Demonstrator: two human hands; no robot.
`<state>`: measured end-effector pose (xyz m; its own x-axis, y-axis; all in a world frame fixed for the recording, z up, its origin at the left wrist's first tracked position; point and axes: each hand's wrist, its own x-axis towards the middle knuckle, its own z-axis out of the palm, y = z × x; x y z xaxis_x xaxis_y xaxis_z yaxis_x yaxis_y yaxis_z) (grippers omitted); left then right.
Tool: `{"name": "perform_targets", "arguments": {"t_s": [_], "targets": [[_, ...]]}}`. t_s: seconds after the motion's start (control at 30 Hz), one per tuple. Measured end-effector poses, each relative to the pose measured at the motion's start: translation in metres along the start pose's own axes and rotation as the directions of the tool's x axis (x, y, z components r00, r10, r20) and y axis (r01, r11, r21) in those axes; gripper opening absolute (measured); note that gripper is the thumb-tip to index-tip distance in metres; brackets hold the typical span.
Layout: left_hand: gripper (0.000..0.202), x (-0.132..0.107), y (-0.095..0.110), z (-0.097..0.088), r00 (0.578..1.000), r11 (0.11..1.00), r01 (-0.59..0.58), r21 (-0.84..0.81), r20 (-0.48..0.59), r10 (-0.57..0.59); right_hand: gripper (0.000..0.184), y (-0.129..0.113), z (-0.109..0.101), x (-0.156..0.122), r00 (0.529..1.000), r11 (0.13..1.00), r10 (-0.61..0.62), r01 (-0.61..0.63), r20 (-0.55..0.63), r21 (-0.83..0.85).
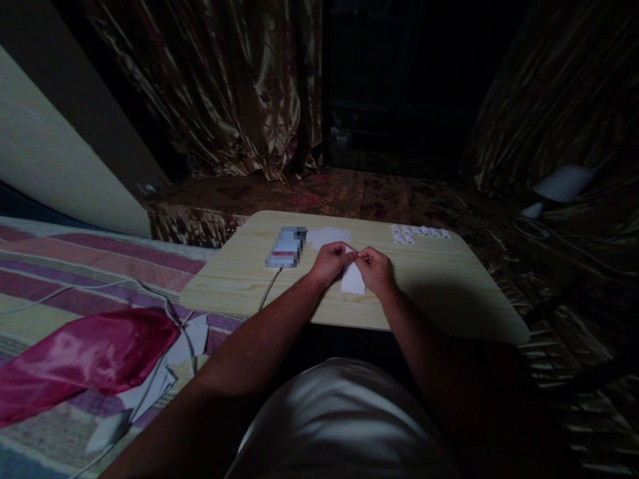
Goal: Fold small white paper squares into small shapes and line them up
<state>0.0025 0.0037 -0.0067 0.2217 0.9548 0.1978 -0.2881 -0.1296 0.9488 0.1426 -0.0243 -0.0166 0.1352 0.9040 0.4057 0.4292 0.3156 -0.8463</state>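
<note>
Both bare forearms outstretched, left hand (329,261) and right hand (375,269) side by side, fingertips pinched together.

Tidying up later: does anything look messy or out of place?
Paper scraps lie loose on the bedspread beside a red bag. On the table, left hand and right hand pinch a white paper; folded pieces sit in tidy rows.

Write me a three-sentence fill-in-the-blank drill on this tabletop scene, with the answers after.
1. The left hand and the right hand both pinch a small sheet of ____ paper.
2. The folded pieces lie in rows at the far ____ corner of the table.
3. The shiny red bag lies on the striped bedcover, to the ____ of the table.
Missing words: white; right; left.
</note>
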Motion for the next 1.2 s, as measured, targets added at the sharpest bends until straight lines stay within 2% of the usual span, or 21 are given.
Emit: {"name": "perform_targets", "arguments": {"t_s": [0.1, 0.33, 0.63, 0.9, 1.2], "targets": [[0.027, 0.0, -0.001, 0.0, 1.0, 0.999, -0.009, 0.037, -0.007, 0.009, 0.016, 0.0, 0.0, 0.0, 0.999, 0.999, -0.031, 0.03, -0.045, -0.018], [0.026, 0.002, 0.0, 0.0, 0.998, 0.99, -0.049, 0.134, -0.037, 0.054, 0.019, 0.0, 0.001, 0.0, 0.997, 0.998, -0.069, 0.068, -0.038, -0.016], [0.019, 0.001, -0.001, -0.001, 0.995, 0.981, -0.084, 0.174, -0.044, 0.093, 0.013, 0.0, 0.002, -0.001, 0.998, 0.998, -0.057, 0.057, -0.024, -0.013], [0.019, 0.005, -0.002, -0.005, 0.978, 0.981, -0.096, 0.166, -0.168, 0.124, 0.01, -0.006, 0.0, -0.003, 0.999, 0.999, -0.028, 0.029, -0.015, 0.027], [0.02, 0.012, 0.001, -0.009, 0.94, 0.996, -0.094, 0.005, -0.33, 0.09, 0.009, -0.001, -0.006, 0.0, 1.0, 0.993, 0.022, -0.02, -0.015, 0.118]]}}
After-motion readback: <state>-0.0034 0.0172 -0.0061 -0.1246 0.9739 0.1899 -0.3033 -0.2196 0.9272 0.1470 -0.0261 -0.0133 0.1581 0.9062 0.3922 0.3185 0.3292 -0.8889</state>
